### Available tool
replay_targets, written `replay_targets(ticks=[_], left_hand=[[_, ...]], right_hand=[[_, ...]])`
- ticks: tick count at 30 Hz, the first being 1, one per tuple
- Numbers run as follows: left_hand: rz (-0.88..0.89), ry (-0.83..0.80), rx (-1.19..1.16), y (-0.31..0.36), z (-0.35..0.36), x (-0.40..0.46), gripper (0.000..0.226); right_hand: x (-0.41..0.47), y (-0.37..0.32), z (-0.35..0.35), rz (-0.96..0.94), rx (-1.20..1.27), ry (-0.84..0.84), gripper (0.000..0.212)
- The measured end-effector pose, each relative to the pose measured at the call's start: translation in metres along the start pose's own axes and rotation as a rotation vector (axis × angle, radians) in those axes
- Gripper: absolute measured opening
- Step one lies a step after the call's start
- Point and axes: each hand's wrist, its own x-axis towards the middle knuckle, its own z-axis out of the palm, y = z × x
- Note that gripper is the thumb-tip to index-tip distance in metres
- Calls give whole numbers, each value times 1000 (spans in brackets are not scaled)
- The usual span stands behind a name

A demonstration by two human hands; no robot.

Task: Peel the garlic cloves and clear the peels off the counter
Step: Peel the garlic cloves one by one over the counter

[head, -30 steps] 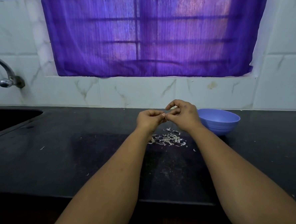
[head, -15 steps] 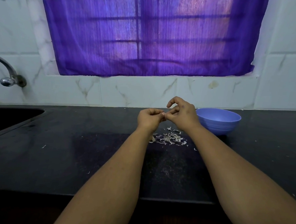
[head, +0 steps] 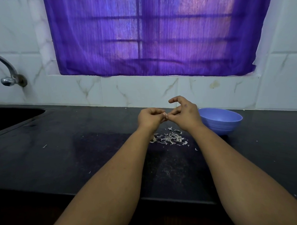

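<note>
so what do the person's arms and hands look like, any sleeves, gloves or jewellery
Both forearms are bare right to the bottom edge of the picture: no sleeves in view. The left hand and right hand wear no gloves, and no ring, bangle or watch shows on fingers or wrists. The right hand has a small dark mark on its back. Nails look short; the dim light hides finer detail.

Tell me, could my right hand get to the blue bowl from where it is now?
Probably yes. The right hand is just left of the bowl with only bare counter between them. But its fingers are pinching the garlic clove along with the left hand, so it would need to let go first.
</note>
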Motion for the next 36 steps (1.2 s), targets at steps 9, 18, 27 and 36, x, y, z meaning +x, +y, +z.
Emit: replay_targets(ticks=[9, 18, 27, 36], left_hand=[[1, -47, -35, 0, -1, 0, 7], [-5, -115, -90, -2, 0, 3, 12], [37, -75, 9, -4, -1, 3, 13], [44, -79, -106, 1, -1, 1, 11]], right_hand=[[0, 0, -1, 35, 46, 16, 39], [2, 2, -3, 205, 274, 0, 34], [4, -1, 0, 264, 387, -103, 24], [1, 0, -4, 262, 539, -74, 7]])
